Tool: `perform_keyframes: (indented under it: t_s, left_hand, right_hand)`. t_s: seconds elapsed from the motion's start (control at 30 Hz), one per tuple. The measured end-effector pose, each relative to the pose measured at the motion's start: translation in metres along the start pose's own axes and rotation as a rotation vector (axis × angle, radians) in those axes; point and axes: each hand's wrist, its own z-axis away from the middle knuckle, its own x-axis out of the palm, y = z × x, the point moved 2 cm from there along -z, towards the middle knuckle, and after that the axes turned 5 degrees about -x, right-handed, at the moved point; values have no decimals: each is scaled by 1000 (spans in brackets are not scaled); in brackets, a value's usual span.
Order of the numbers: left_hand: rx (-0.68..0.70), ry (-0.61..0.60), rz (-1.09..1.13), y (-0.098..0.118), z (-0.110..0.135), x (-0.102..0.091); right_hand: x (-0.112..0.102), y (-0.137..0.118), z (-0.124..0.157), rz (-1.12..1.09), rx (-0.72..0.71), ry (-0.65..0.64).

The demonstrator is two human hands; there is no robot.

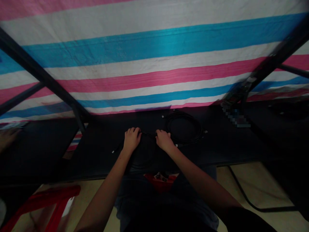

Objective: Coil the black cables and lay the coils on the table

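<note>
My left hand [131, 139] and my right hand [164, 140] rest close together on a dark table [217, 145]. Both have curled fingers pinching a thin black cable [147, 133] that runs between them. Beneath and between the hands the cable forms a dark coil [145, 154] that is hard to make out. A second coil of black cable [184, 129] lies just right of my right hand, with small light connector ends around it.
A pink, white and blue striped tarp [154, 58] hangs behind the table, crossed by dark metal bars [43, 77]. A red plastic stool [48, 199] stands at lower left on the pale floor. A black cable [243, 193] trails on the floor at right.
</note>
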Motion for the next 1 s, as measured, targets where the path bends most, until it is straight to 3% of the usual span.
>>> perform_keyframes:
  t_s: [0.17, 0.33, 0.43, 0.5, 0.57, 0.7, 0.8, 0.9, 1.0]
  left_hand:
    - [55, -59, 182, 7, -3, -19]
    - [15, -35, 378, 11, 0, -45]
    - [-57, -87, 503, 17, 12, -60]
    - [-180, -216, 656, 22, 23, -67]
    - [-266, -442, 805, 32, 34, -73]
    - [-129, -964, 854, 63, 57, -87]
    - [-84, -1229, 811, 84, 74, -91]
    - [3, -1311, 675, 101, 98, -85]
    - [228, -1224, 391, 113, 132, -65]
  right_hand:
    - [-6, 9, -7, -126, -35, -57]
    - [-32, 15, -2, -360, -86, -205]
    - [-50, 15, 8, -499, -137, -288]
    - [-62, 12, 18, -597, -207, -315]
    - [-74, 6, 30, -649, -297, -346]
    - [-98, -9, 56, -579, -389, -551]
    - [-114, -17, 77, -460, -408, -758]
    - [-114, -21, 101, -206, -427, -868]
    - [-85, -21, 131, 155, -357, -898]
